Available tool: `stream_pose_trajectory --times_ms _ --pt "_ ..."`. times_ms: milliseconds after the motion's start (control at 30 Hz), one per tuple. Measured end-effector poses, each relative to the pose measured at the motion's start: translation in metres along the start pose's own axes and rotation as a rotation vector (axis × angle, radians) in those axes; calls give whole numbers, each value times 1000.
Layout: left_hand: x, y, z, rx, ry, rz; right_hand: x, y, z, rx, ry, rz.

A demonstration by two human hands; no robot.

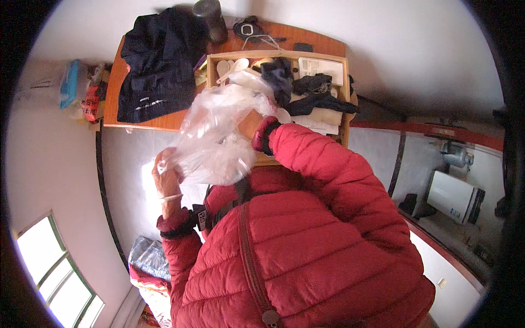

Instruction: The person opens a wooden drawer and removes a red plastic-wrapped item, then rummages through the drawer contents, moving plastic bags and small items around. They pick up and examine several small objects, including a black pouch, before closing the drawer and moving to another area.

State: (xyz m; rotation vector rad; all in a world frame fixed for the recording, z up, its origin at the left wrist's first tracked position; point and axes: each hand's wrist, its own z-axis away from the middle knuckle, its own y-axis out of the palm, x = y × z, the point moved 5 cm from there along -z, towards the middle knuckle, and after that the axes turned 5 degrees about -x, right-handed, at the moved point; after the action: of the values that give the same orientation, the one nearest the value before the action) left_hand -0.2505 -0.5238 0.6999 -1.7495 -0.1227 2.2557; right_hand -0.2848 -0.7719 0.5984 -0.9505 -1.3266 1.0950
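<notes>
A clear plastic bag hangs crumpled in front of my chest, over the near left part of a wooden drawer. My left hand pinches the bag's left edge; a pale band circles the wrist. Against the bag's right side is my right hand, its fingers hidden by plastic, so its grip is unclear. White plastic spoons lie in the drawer's far left corner. Right of them are dark cloth, a black cord bundle and a white box bearing print.
The drawer rests on a wooden table. Dark folded clothing covers the table's left side, beside a dark cup. Behind the drawer lies a black cable bundle. A mirror-like panel stands to the right.
</notes>
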Motion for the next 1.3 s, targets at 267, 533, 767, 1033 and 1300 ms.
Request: stream_pose_trajectory --times_ms 267,533,767,1033,1300 --pt "-20 23 20 285 51 -120 30 -59 16 83 -131 -264" --pt "-29 39 29 600 111 -292 -47 -130 122 -451 -98 -438" --pt "-36 101 33 536 378 -471 -50 -75 84 -198 93 -483" --pt "-32 158 29 477 683 -544 6 -93 80 58 -125 -849" --pt "-25 107 23 225 622 -373 -90 -159 98 -219 86 -900"
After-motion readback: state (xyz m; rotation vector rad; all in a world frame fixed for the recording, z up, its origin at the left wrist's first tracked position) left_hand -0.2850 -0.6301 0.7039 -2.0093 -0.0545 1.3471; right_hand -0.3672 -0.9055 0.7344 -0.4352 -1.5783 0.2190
